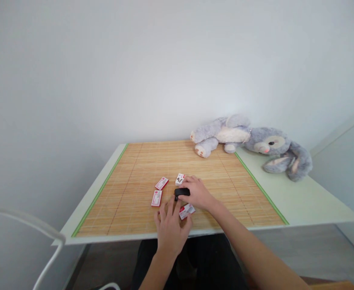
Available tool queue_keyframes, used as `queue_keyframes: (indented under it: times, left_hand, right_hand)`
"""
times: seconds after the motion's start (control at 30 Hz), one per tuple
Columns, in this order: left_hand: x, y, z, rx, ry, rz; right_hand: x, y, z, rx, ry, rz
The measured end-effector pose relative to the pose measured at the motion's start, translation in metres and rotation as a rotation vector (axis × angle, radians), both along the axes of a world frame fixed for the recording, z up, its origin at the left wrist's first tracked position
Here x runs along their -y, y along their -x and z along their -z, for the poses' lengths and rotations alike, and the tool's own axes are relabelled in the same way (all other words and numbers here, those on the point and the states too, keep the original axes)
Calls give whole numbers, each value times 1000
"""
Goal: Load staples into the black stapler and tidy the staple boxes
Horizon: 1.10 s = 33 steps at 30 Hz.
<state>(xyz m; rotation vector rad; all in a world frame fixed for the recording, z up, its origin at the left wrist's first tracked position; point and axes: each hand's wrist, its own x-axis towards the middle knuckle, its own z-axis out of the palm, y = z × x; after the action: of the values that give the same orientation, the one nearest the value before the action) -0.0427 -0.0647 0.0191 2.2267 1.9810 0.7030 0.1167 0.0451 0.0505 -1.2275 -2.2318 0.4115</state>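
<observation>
A small black object that looks like a stapler (182, 192) is low over the bamboo mat, with the fingers of my right hand (198, 194) closed around its right part. My left hand (171, 227) is palm down at the mat's near side, fingers apart, its fingertips by the stapler's left end. Between my left thumb and fingers, partly covered, lies a red and white small box (187, 211). Another white box with a dark picture (179, 179) sits just beyond my right fingertips. To the left lie two more red and white boxes, an angled one (162, 183) and an upright one (156, 198).
The bamboo mat (140, 165) with green edges covers much of the white table (312, 201). A grey plush rabbit (234, 135) lies along the back right, its legs on the mat. A white curved tube (28, 219) is at the lower left. A wall stands behind.
</observation>
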Motion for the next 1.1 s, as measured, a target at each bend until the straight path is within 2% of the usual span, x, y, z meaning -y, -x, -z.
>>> queue_keyframes:
  times: [0.1,0.2,0.3,0.4,0.47,0.57,0.67,0.73,0.8,0.9,0.97,1.03,1.1]
  left_hand:
    - [3,1,1,12,22,20]
    - [3,2,0,25,41,9]
    - [3,4,0,24,54,9]
    - [4,5,2,10,57,11]
    - [5,5,2,0,54,12]
    - [4,5,2,-11,31,23]
    - [2,9,0,-25,-6,54]
    - [0,13,0,-28,-21,99]
    - [-1,21,1,-16,-34,149]
    - [-2,33,4,35,-33,191]
    - [-3,40,4,80,-8,228]
    - [-7,44,3,119,33,287]
    - [-12,44,-2,145,70,347]
  right_hand:
    - [-4,16,-7,47,-23,-34]
    - [-3,15,-21,14,-26,-56]
    - [4,-10,-40,-112,-14,-32]
    - [15,-48,-46,-252,-19,125]
    - [21,-74,-37,-298,20,222]
    - [27,-104,-12,-390,124,336]
    - [31,-121,9,-437,225,367]
    - [38,-125,15,-444,265,377]
    - [49,-123,17,-473,258,434]
    - [75,-111,17,-570,192,624]
    - [93,-96,21,-633,211,723]
    - [106,-78,27,-711,404,638]
    - [112,-60,32,-788,730,475]
